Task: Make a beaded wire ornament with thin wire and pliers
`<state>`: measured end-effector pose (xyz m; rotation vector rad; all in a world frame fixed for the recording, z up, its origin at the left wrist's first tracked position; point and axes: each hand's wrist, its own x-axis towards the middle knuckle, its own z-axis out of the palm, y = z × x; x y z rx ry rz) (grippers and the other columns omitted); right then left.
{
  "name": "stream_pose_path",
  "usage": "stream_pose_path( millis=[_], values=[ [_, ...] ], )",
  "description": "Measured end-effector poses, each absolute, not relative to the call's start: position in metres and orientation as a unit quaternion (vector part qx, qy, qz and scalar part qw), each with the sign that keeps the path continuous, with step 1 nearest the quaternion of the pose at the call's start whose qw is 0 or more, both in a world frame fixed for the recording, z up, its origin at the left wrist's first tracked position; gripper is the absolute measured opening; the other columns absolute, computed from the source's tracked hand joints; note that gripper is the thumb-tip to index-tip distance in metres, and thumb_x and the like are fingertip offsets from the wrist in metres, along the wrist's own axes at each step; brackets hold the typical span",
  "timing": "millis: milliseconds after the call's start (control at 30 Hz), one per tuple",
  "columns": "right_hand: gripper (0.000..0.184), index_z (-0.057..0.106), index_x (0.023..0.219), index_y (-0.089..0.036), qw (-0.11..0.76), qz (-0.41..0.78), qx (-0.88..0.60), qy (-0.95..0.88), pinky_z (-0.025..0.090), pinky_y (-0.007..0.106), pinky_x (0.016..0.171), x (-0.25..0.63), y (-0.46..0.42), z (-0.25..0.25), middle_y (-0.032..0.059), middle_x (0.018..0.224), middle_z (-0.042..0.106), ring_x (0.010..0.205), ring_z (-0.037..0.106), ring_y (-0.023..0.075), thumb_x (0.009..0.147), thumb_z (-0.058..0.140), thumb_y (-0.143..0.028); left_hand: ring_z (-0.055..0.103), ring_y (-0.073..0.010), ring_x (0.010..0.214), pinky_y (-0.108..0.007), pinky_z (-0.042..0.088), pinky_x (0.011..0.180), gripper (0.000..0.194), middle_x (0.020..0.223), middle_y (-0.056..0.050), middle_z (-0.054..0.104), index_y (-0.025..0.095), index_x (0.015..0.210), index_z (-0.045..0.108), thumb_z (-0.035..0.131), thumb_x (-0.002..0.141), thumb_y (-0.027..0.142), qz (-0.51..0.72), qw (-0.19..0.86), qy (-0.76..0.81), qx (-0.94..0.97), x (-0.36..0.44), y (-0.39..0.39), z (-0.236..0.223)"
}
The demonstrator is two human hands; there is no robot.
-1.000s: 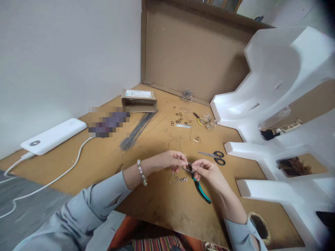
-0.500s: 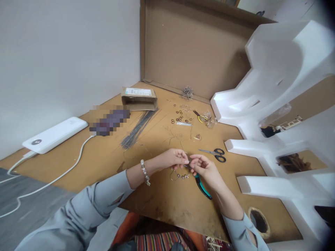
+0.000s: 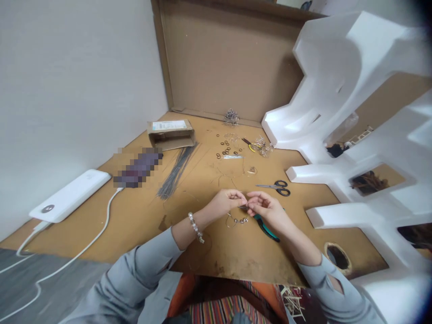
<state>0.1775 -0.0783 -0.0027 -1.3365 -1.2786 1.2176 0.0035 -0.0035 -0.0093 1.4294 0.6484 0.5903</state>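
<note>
My left hand (image 3: 227, 203) is closed in a pinch, and my right hand (image 3: 268, 211) is closed in a pinch beside it. Their fingertips nearly meet over the table, on a thin wire (image 3: 242, 207) that is mostly hidden by the fingers. Just below lies a wire loop strung with several shiny beads (image 3: 240, 220). Teal-handled pliers (image 3: 266, 230) rest partly beneath my right hand. Black-handled scissors (image 3: 281, 188) lie beyond it, blades pointing left. A bundle of straight grey wires (image 3: 177, 173) lies to the far left of my hands.
Dark rings (image 3: 226, 150), yellow-handled pliers (image 3: 249, 145) and tangled wire scraps (image 3: 231, 118) lie farther back. An open cardboard box (image 3: 172, 135) and a white power bank (image 3: 70, 194) with a cable stand left. White foam (image 3: 317, 173) borders the right, near a table hole (image 3: 337, 257).
The view has shifted slightly, so the table items sit a little differently in the picture. Both hands stay close together, still pinching; the fingers have moved only a little.
</note>
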Motion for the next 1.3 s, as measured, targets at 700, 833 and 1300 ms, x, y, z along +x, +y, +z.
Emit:
stream_pose_path(
  millis=[700, 833, 1300],
  values=[
    [0.062, 0.045, 0.125, -0.013, -0.156, -0.083, -0.596, -0.783, 0.039, 0.035, 0.069, 0.195, -0.113, 0.039, 0.0160, 0.104, 0.053, 0.093, 0.048, 0.0290, 0.067, 0.057, -0.031, 0.022, -0.0036, 0.043, -0.022, 0.012, 0.044, 0.040, 0.052, 0.008, 0.036, 0.013, 0.081, 0.062, 0.070, 0.064, 0.048, 0.220, 0.744, 0.300, 0.556, -0.006, 0.009, -0.011],
    [0.050, 0.052, 0.111, -0.014, -0.214, -0.123, -0.572, -0.782, 0.037, 0.035, 0.063, 0.200, -0.116, 0.054, 0.0158, 0.098, 0.053, 0.086, 0.049, 0.0294, 0.064, 0.060, -0.030, 0.020, -0.0031, 0.043, -0.023, 0.010, 0.044, 0.039, 0.054, 0.008, 0.036, 0.013, 0.079, 0.061, 0.070, 0.064, 0.048, 0.218, 0.749, 0.286, 0.556, -0.006, 0.010, -0.013],
    [0.018, 0.054, 0.095, -0.019, -0.153, -0.136, -0.504, -0.839, 0.030, 0.030, 0.061, 0.247, -0.114, 0.059, 0.0074, 0.087, 0.057, 0.080, 0.049, 0.0210, 0.077, 0.051, -0.020, 0.024, -0.0028, 0.045, -0.022, 0.013, 0.044, 0.035, 0.057, 0.008, 0.039, 0.013, 0.078, 0.058, 0.069, 0.067, 0.044, 0.200, 0.759, 0.266, 0.559, -0.006, 0.006, -0.008]
  ],
)
